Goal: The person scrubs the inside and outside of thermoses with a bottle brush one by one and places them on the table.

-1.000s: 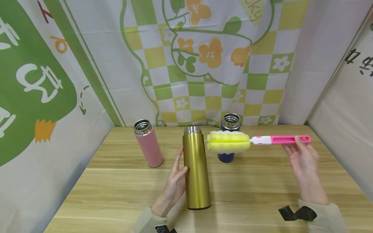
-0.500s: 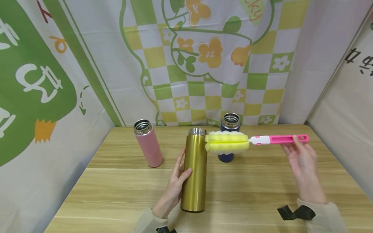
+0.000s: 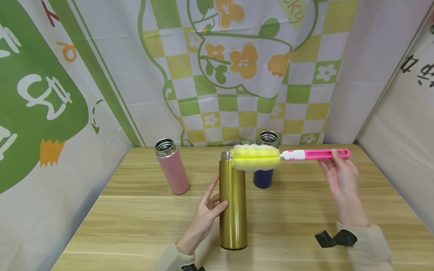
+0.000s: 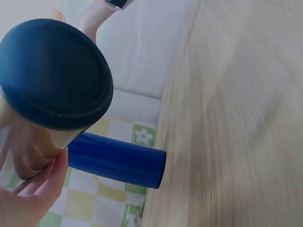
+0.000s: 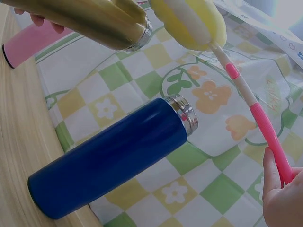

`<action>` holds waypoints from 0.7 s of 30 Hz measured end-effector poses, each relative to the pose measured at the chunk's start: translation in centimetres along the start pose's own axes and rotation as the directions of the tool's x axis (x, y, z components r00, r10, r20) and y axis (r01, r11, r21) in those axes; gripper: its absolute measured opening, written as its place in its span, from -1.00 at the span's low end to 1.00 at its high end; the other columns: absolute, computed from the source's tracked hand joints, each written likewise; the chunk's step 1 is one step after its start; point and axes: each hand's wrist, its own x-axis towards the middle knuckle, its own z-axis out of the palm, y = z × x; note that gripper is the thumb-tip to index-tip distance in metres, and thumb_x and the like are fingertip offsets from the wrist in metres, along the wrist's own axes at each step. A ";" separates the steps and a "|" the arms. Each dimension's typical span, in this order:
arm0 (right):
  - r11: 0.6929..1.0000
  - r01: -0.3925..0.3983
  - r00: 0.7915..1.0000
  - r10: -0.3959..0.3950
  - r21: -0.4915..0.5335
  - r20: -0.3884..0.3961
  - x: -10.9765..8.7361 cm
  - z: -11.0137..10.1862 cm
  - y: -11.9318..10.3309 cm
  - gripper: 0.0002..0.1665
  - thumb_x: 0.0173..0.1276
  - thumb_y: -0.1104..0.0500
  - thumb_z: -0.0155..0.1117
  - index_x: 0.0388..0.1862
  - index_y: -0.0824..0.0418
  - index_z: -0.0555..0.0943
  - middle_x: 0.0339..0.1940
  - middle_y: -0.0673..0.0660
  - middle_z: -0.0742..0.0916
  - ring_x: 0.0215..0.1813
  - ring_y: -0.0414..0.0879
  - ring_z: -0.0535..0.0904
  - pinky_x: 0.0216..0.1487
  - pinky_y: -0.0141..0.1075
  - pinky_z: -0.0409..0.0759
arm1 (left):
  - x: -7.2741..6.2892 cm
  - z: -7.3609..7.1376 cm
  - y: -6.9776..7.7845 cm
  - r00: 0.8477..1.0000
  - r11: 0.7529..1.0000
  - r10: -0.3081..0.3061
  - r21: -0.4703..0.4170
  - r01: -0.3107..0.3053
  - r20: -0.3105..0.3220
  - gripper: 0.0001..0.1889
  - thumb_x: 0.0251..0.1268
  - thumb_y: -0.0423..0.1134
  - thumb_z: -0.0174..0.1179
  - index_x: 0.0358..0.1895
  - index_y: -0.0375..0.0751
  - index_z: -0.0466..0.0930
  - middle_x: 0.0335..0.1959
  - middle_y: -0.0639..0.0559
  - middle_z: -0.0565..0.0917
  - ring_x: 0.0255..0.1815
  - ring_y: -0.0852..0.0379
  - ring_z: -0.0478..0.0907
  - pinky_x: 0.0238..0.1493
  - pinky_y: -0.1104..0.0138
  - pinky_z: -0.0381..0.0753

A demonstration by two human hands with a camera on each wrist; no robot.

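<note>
My left hand [image 3: 205, 216] grips a gold thermos flask [image 3: 233, 210] around its body; the flask is lifted, and its dark base [image 4: 54, 73] faces the left wrist view. In my right hand [image 3: 341, 178] is a bottle brush, pinched by its pink handle [image 3: 318, 154] and held level. The brush's yellow sponge head [image 3: 255, 157] points left and overlaps the gold flask's neck in the head view. In the right wrist view, the sponge head [image 5: 191, 21] is outside the flask, beside its steel mouth [image 5: 144, 35].
An open pink flask [image 3: 173, 167] stands on the wooden table [image 3: 135, 226] at the left. Behind the brush stands a blue flask [image 3: 263, 178] with a steel neck, also without a lid. A patterned cloth [image 3: 244, 105] hangs along the table's back edge.
My right hand has carried the brush left and slightly up, so its sponge head now overlaps the gold flask's neck. The gold flask has shifted a little right and become more upright.
</note>
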 end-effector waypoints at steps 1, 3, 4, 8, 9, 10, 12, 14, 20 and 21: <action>1.000 0.002 1.000 -0.002 -0.012 -0.004 0.0 0.1 0.1 -0.88 0.19 0.48 0.05 -0.30 0.38 0.36 -0.37 0.26 0.55 -0.28 0.12 0.60 -0.05 -0.17 0.49 | 0.0 0.0 0.0 1.000 1.000 -0.001 -0.006 0.001 -0.002 -0.20 0.15 -0.40 0.10 0.39 -0.02 -0.16 0.16 -0.51 0.20 0.04 0.08 0.42 -0.01 0.16 0.44; 0.999 0.005 1.000 -0.006 -0.034 -0.009 0.1 0.2 0.3 -0.86 0.18 0.47 0.07 -0.29 0.38 0.35 -0.36 0.25 0.55 -0.28 0.11 0.60 -0.05 -0.18 0.50 | 0.1 0.0 0.0 1.000 1.000 -0.011 -0.016 0.010 -0.014 -0.18 0.14 -0.39 0.12 0.39 -0.03 -0.18 0.16 -0.52 0.20 0.04 0.08 0.43 -0.03 0.16 0.45; 0.999 0.007 1.000 -0.008 -0.043 -0.012 0.1 0.3 0.4 -0.85 0.18 0.47 0.07 -0.29 0.37 0.35 -0.36 0.25 0.56 -0.28 0.11 0.60 -0.06 -0.18 0.50 | 0.1 0.0 0.0 1.000 1.000 -0.016 -0.020 0.015 -0.021 -0.18 0.14 -0.39 0.12 0.39 -0.03 -0.18 0.16 -0.52 0.20 0.03 0.08 0.43 -0.03 0.16 0.46; 0.997 -0.004 1.000 0.004 -0.083 -0.002 0.2 0.2 0.5 -0.87 0.19 0.45 0.07 -0.31 0.35 0.34 -0.36 0.25 0.56 -0.29 0.08 0.60 -0.09 -0.18 0.52 | 0.2 0.0 0.1 0.998 0.999 -0.033 -0.020 0.032 -0.046 -0.18 0.15 -0.40 0.11 0.39 -0.04 -0.20 0.15 -0.50 0.24 0.00 0.09 0.46 -0.09 0.17 0.49; 0.996 -0.009 1.000 0.009 -0.090 0.004 0.1 0.1 0.6 -0.87 0.20 0.45 0.06 -0.31 0.34 0.34 -0.36 0.24 0.56 -0.29 0.08 0.60 -0.09 -0.18 0.53 | 0.3 0.0 0.2 0.998 0.999 -0.037 -0.020 0.036 -0.052 -0.18 0.15 -0.40 0.10 0.39 -0.02 -0.20 0.14 -0.50 0.25 -0.01 0.09 0.47 -0.11 0.18 0.50; 0.995 -0.015 1.000 0.016 -0.100 0.008 0.1 0.0 0.6 -0.87 0.20 0.45 0.06 -0.31 0.34 0.34 -0.36 0.24 0.56 -0.29 0.07 0.60 -0.09 -0.18 0.53 | 0.3 0.0 0.2 0.997 0.999 -0.043 -0.023 0.042 -0.061 -0.19 0.16 -0.40 0.10 0.39 0.00 -0.19 0.14 -0.49 0.26 -0.02 0.09 0.47 -0.12 0.19 0.51; 0.992 -0.031 0.999 0.033 -0.119 0.016 0.0 -0.2 0.6 -0.88 0.20 0.44 0.05 -0.31 0.34 0.34 -0.34 0.23 0.55 -0.27 0.06 0.59 -0.08 -0.19 0.52 | 0.3 -0.1 0.3 0.996 0.998 -0.051 -0.028 0.049 -0.075 -0.20 0.17 -0.40 0.09 0.39 0.02 -0.18 0.14 -0.48 0.28 -0.03 0.10 0.48 -0.15 0.20 0.52; 0.989 -0.044 0.999 0.047 -0.144 0.018 -0.2 -0.5 0.7 -0.88 0.20 0.44 0.06 -0.31 0.34 0.35 -0.31 0.22 0.55 -0.25 0.05 0.59 -0.06 -0.20 0.51 | 0.4 -0.1 0.3 0.994 0.998 -0.056 -0.046 0.052 -0.091 -0.19 0.17 -0.40 0.09 0.40 0.03 -0.19 0.13 -0.47 0.29 -0.05 0.10 0.50 -0.18 0.22 0.54; 0.968 -0.063 0.996 0.076 -0.243 0.047 -0.8 -1.2 0.8 -0.90 0.22 0.42 0.06 -0.31 0.34 0.35 -0.29 0.18 0.51 -0.23 0.01 0.58 -0.05 -0.25 0.50 | 0.7 -0.2 0.4 0.989 0.996 -0.053 -0.080 0.042 -0.137 -0.19 0.17 -0.42 0.08 0.40 0.06 -0.19 0.05 -0.38 0.40 -0.13 0.08 0.53 -0.25 0.24 0.56; 0.964 -0.064 0.995 0.081 -0.257 0.055 -0.8 -1.3 0.8 -0.91 0.22 0.41 0.05 -0.31 0.33 0.35 -0.29 0.18 0.51 -0.23 0.00 0.58 -0.05 -0.26 0.51 | 0.7 -0.2 0.5 0.988 0.996 -0.054 -0.080 0.043 -0.144 -0.19 0.17 -0.42 0.07 0.39 0.07 -0.18 0.03 -0.36 0.42 -0.14 0.09 0.53 -0.26 0.25 0.57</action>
